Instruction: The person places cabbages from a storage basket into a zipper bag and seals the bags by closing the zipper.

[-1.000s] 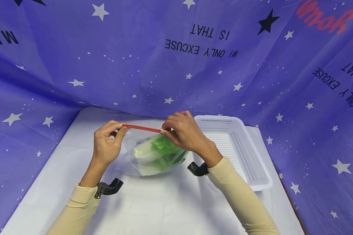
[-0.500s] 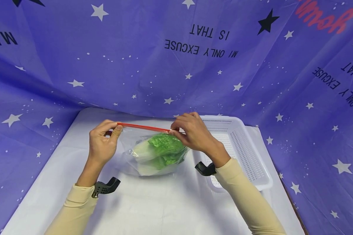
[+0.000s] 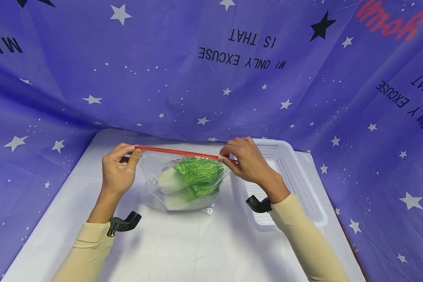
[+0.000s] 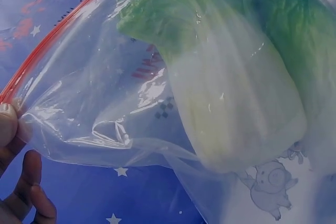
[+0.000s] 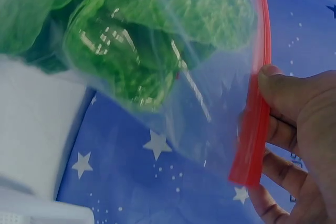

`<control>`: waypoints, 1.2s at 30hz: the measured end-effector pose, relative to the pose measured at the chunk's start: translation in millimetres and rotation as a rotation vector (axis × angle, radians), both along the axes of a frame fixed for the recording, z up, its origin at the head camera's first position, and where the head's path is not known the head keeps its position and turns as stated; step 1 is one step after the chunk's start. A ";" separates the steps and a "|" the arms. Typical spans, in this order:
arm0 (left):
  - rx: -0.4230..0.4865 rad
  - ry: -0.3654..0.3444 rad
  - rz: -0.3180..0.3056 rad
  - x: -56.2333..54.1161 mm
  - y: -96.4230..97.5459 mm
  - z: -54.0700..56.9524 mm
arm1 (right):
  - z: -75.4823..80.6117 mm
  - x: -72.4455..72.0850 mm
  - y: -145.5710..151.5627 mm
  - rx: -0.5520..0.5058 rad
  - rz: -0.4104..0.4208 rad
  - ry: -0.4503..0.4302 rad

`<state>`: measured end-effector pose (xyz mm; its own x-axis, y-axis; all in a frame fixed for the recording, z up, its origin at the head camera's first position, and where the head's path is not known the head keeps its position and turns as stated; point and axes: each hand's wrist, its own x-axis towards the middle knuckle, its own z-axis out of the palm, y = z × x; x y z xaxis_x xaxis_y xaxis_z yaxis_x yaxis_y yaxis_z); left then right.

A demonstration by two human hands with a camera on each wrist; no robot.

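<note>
A clear zip bag (image 3: 149,192) with a red zip strip (image 3: 176,151) along its top holds a head of Chinese cabbage (image 3: 197,174). The cabbage's white base points left and its green leaves lie to the right. My left hand (image 3: 119,170) pinches the left end of the strip between thumb and forefinger. Near the other end, my right hand (image 3: 248,160) pinches the strip, and a short red end sticks out past the thumb in the right wrist view. In the left wrist view a printed pig (image 4: 270,184) shows on the bag's lower part.
A white perforated plastic basket (image 3: 304,184) stands at the right of the white table (image 3: 183,250), partly behind my right hand and forearm. Purple cloth (image 3: 183,90) with stars and lettering hangs behind and along both sides.
My right hand has slid rightward along the red strip, while my left hand has shifted a little left. More of the strip now shows between them, and the bag's top is spread wider.
</note>
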<state>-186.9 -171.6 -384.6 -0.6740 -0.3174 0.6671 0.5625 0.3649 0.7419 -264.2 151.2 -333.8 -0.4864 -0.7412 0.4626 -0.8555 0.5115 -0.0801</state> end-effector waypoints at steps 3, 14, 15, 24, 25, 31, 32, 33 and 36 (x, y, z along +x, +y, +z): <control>0.000 -0.005 -0.003 -1.0 0.8 -0.4 | -1.3 -0.1 9.0 -0.011 -0.011 -0.011; -0.026 -0.008 0.019 -1.5 -0.6 -0.5 | -6.3 0.5 38.5 -0.083 -0.032 -0.021; -0.028 -0.007 0.018 -1.7 -0.4 -0.7 | -7.4 0.4 39.8 -0.086 -0.033 -0.022; 0.069 -0.129 0.020 -5.5 7.5 -6.3 | -21.3 -1.0 40.3 -0.238 -0.037 -0.169; 0.079 -0.143 0.002 -5.5 8.5 -7.7 | -24.3 -1.4 39.8 -0.263 -0.048 -0.221; 0.004 -0.265 -0.181 -18.7 10.0 -36.7 | -48.8 -5.9 23.4 -0.440 -0.145 -0.630; -0.027 -0.305 -0.209 -23.1 10.0 -46.1 | -54.1 -7.7 19.6 -0.462 -0.161 -0.663; -0.053 -0.349 -0.233 -27.4 10.5 -56.0 | -59.0 -9.5 15.8 -0.472 -0.174 -0.675; -0.174 -0.486 -0.280 -35.4 12.6 -81.1 | -76.4 -19.0 7.4 -0.416 -0.238 -0.617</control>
